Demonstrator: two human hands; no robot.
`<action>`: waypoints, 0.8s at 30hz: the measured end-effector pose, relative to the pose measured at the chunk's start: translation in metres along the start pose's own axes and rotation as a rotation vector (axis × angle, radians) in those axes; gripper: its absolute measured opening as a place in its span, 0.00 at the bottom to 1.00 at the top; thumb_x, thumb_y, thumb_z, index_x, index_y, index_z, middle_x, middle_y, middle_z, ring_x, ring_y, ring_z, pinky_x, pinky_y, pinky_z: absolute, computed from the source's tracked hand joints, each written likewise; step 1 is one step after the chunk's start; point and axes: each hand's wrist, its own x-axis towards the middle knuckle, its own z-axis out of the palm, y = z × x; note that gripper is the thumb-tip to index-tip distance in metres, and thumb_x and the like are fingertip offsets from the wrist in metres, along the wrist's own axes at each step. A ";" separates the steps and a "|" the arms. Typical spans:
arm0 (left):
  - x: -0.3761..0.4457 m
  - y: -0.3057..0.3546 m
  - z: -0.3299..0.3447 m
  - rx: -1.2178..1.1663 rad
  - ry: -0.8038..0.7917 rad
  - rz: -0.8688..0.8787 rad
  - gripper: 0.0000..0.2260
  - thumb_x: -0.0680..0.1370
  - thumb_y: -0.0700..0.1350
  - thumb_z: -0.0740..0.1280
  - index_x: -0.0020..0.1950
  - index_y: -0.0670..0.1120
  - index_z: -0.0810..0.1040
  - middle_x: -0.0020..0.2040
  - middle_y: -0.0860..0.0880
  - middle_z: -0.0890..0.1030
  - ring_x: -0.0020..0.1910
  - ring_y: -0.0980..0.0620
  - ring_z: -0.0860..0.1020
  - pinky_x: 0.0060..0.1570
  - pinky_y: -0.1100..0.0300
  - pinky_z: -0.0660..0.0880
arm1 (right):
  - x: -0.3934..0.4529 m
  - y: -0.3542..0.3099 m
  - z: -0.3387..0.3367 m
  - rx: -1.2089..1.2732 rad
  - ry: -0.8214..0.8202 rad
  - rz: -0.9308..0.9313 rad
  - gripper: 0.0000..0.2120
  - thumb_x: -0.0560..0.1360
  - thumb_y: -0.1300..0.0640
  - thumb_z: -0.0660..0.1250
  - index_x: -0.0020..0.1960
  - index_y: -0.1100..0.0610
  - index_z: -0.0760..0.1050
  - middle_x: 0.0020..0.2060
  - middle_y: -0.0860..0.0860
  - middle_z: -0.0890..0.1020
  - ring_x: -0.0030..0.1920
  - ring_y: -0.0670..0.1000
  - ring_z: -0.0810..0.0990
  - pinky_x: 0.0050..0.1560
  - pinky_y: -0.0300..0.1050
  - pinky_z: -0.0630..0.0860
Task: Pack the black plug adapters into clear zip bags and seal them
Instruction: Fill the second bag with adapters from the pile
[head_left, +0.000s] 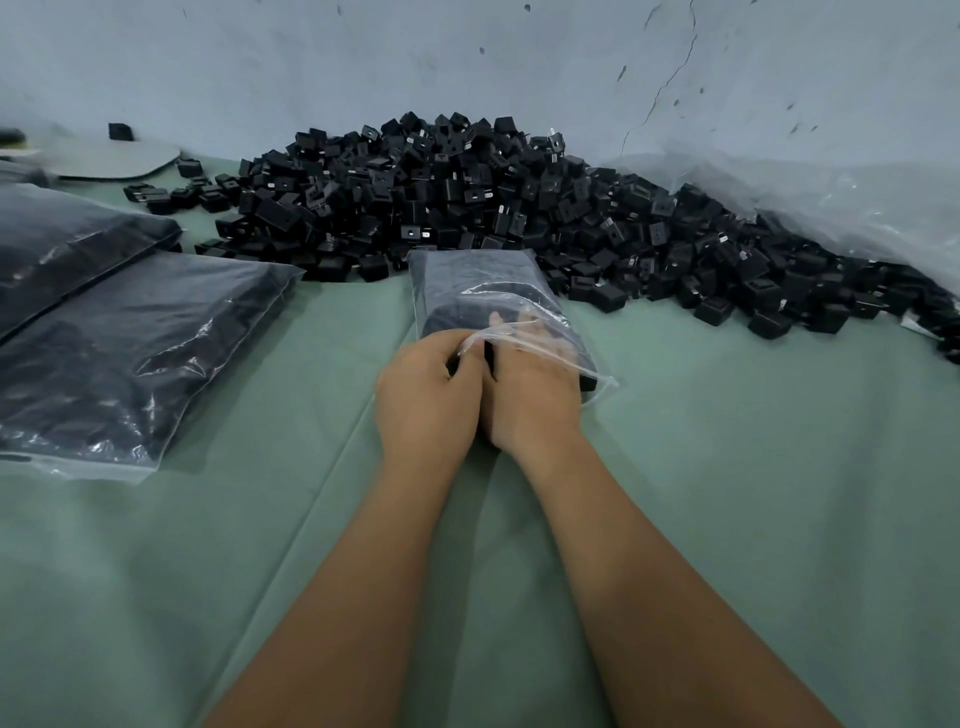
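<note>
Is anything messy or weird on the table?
A few black adapters lie scattered left of the big heap, apart from it. The wall behind has a long crack. Otherwise nothing stands out.

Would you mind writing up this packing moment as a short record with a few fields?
surface: green cloth
bag in work: clear zip bag lying in front of the pile, partly filled with black adapters, mouth open toward the person
left hand: pinches the bag's open edge
right hand: fingers reach inside the bag mouth
supply: loose adapter pile against the wall
finished: two filled bags at left
step: filling, not yet sealed
</note>
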 end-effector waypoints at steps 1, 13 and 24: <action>0.000 0.000 0.000 0.000 -0.003 -0.003 0.12 0.77 0.52 0.60 0.51 0.57 0.83 0.43 0.59 0.83 0.47 0.56 0.79 0.51 0.51 0.77 | -0.001 0.000 -0.001 0.009 0.007 -0.006 0.24 0.80 0.44 0.45 0.70 0.49 0.68 0.68 0.53 0.72 0.69 0.54 0.65 0.70 0.51 0.59; -0.003 0.002 -0.006 0.240 -0.061 0.173 0.12 0.77 0.44 0.66 0.60 0.50 0.82 0.59 0.52 0.82 0.60 0.49 0.78 0.61 0.47 0.72 | -0.056 0.025 -0.042 0.336 0.418 -0.230 0.11 0.71 0.62 0.61 0.49 0.57 0.81 0.45 0.50 0.83 0.47 0.51 0.79 0.43 0.44 0.74; -0.011 0.002 -0.008 0.380 -0.001 0.455 0.06 0.75 0.40 0.72 0.51 0.43 0.86 0.44 0.47 0.79 0.47 0.43 0.75 0.47 0.50 0.74 | -0.044 0.082 -0.037 0.499 0.136 0.353 0.17 0.70 0.69 0.60 0.52 0.49 0.71 0.44 0.46 0.76 0.46 0.52 0.76 0.42 0.46 0.73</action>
